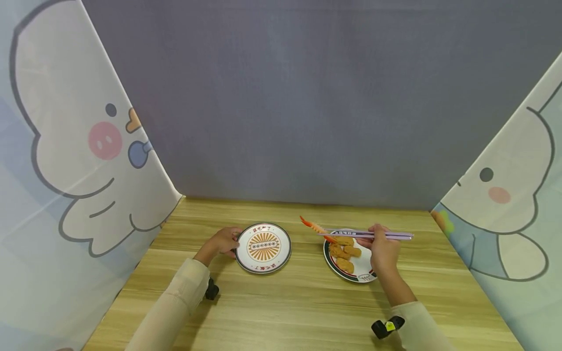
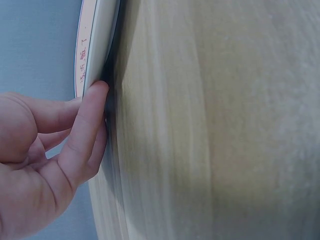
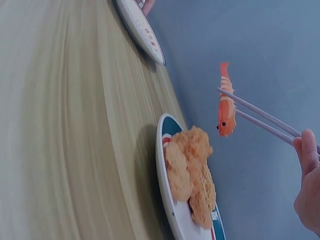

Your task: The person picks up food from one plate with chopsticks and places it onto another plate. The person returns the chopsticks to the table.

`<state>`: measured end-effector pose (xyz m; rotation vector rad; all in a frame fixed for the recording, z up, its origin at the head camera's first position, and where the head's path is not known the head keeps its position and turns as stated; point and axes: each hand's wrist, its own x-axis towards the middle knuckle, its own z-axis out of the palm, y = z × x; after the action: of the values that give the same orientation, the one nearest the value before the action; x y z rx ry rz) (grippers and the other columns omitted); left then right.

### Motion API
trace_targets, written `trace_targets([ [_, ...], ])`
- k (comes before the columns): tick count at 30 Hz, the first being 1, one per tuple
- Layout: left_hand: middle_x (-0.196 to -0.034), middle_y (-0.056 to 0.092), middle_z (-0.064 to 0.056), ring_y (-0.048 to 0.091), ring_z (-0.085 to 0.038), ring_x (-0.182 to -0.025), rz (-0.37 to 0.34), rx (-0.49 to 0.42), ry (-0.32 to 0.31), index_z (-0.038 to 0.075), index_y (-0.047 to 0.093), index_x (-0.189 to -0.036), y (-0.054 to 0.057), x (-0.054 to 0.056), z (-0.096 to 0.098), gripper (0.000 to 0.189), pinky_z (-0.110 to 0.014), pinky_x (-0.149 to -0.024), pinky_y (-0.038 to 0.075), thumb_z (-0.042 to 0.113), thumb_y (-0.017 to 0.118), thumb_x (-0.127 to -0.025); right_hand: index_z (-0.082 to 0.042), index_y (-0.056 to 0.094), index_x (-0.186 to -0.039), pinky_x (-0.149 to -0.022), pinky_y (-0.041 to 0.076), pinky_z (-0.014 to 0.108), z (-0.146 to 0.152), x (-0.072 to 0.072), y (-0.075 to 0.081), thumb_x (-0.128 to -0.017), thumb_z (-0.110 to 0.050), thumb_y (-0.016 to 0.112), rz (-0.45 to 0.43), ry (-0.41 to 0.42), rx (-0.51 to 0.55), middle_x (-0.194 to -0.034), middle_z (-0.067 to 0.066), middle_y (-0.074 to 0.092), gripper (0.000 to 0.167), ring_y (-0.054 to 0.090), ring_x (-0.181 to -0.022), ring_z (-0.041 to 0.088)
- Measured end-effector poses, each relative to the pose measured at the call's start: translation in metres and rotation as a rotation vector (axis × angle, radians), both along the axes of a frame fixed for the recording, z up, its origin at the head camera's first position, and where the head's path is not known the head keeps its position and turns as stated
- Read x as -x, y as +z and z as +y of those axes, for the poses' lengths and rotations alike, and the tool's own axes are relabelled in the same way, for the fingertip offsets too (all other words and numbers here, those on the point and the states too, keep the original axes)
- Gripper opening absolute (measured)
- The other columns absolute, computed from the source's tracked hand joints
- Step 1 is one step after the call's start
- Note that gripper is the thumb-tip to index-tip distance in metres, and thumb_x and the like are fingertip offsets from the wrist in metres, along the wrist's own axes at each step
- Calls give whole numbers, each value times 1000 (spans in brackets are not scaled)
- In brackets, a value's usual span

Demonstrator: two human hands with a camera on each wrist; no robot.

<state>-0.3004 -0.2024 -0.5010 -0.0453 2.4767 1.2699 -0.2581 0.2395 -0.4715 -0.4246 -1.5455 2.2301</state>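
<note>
My right hand grips a pair of pale purple chopsticks. Between their tips hangs an orange, striped shrimp, lifted above the table. Below and beside it sits a white plate with a dark patterned rim, bearing several golden fried pieces. My left hand pinches the left edge of another plate, white with a dark rim, red characters and an orange ray pattern. In the left wrist view, its thumb and fingers meet at that plate's rim; the plate shows nothing on it.
Both plates are on a light wood-grain table. A grey cloth wall rises behind it. Panels with cartoon figures stand at the left and right.
</note>
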Motion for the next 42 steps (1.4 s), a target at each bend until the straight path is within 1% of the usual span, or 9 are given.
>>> trace_targets([
  [5,-122,53,-28,68,-26,-75,11,2,-5,-3,45,-149,-1,-1,0,58,-32,-63,67,-9,58,-93,3,56,-94,-50,62,27,11,-4,-2,-107,-20,48,-39,7,-31,-62,3,68,27,70,-48,15],
  [9,-123,53,-29,69,-26,-76,9,-1,-6,-3,44,-150,-1,-1,0,59,-32,-63,67,-9,58,-93,2,56,-94,-50,62,27,20,-8,-5,-107,-19,47,-38,-9,-58,-61,1,68,27,70,-48,14],
  [15,-122,53,-27,68,-26,-77,5,-6,-1,-3,45,-150,-1,0,1,59,-32,-63,67,-8,58,-93,5,56,-96,-49,62,26,35,-11,-8,-107,-19,47,-45,-33,-47,-59,1,68,28,70,-48,14],
  [16,-121,53,-27,68,-26,-77,6,-2,-3,-3,45,-150,-1,-1,1,59,-32,-63,67,-8,58,-93,6,56,-96,-49,61,25,37,-12,-8,-106,-18,47,-48,-42,-41,-58,1,68,28,70,-48,14],
  [23,-121,53,-26,68,-26,-77,11,9,-8,-2,45,-150,0,-1,1,59,-32,-63,67,-8,59,-92,-1,61,-87,-47,61,26,54,-15,-14,-105,-16,49,-54,-105,34,-58,2,68,26,69,-46,16],
  [29,-120,53,-26,67,-25,-76,11,3,2,-2,46,-149,0,-1,1,59,-32,-62,66,-9,59,-92,0,61,-87,-48,62,29,66,-18,-18,-104,-13,50,-20,-157,98,-61,4,68,25,71,-49,19],
  [34,-118,53,-25,67,-25,-77,7,-6,12,-2,46,-149,-1,0,0,59,-32,-62,67,-10,59,-91,2,61,-86,-48,62,29,73,-23,-22,-104,-12,51,-4,-197,112,-61,4,67,25,70,-48,18],
  [37,-119,53,-25,67,-26,-77,11,2,3,-2,46,-149,-2,0,0,59,-32,-62,67,-10,59,-92,3,61,-86,-47,61,29,77,-27,-25,-104,-11,50,2,-220,130,-61,5,66,26,70,-47,18],
  [42,-118,53,-25,67,-25,-77,16,9,0,-3,46,-149,-3,0,0,58,-32,-62,67,-9,59,-92,2,63,-83,-46,61,30,83,-31,-27,-104,-11,50,12,-249,171,-59,7,66,27,70,-47,19],
])
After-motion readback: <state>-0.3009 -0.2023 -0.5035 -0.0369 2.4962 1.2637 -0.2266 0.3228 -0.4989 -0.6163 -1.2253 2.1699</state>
